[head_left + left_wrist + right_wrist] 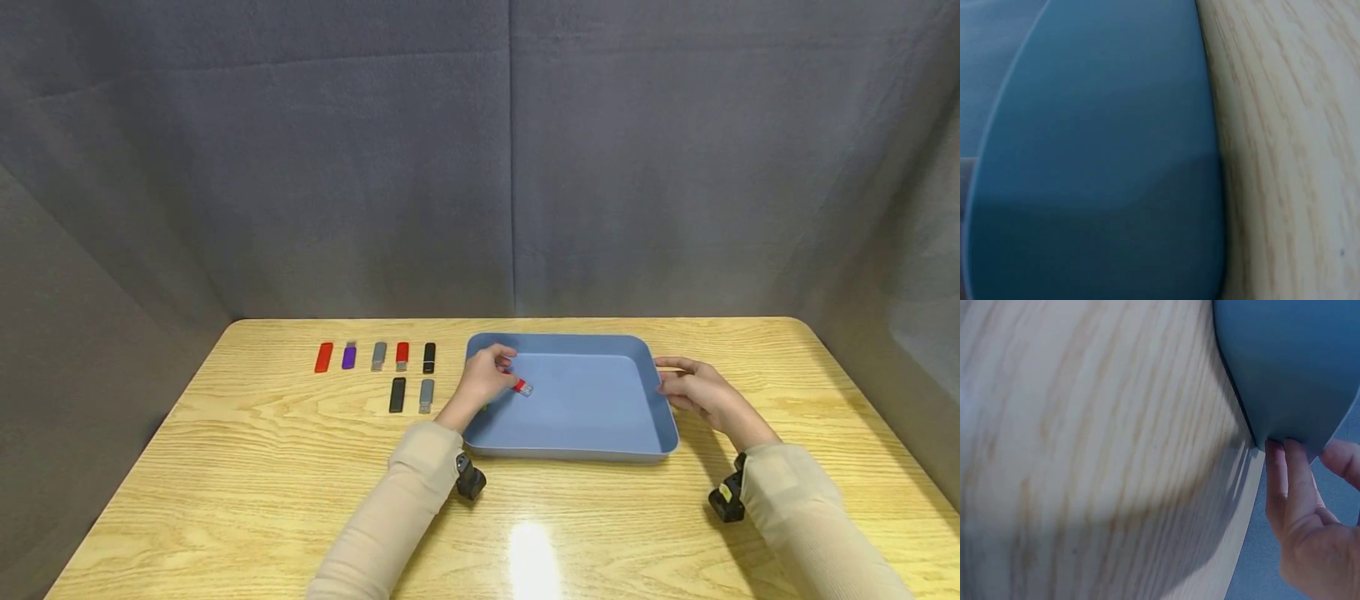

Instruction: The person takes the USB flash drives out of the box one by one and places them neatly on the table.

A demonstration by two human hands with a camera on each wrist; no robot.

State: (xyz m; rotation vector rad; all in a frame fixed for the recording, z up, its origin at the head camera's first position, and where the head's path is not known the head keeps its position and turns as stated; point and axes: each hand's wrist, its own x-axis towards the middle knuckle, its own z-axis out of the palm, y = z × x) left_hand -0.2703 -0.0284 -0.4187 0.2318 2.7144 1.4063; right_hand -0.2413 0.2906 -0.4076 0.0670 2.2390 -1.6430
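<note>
A shallow blue tray sits on the wooden table. My left hand reaches in over its left side and pinches a red USB stick, whose metal end points to the right. A bit of something green shows under that hand, the rest hidden. At the tray's right wall my right hand holds the edge. In the right wrist view, fingertips touch the tray's outer wall and the thumb lies at the rim. The left wrist view has only the tray's outer wall, without the hand.
Left of the tray, several USB sticks lie in two rows. The back row includes red, purple, grey and black ones. In front are a black and a grey one. Grey curtains enclose the table.
</note>
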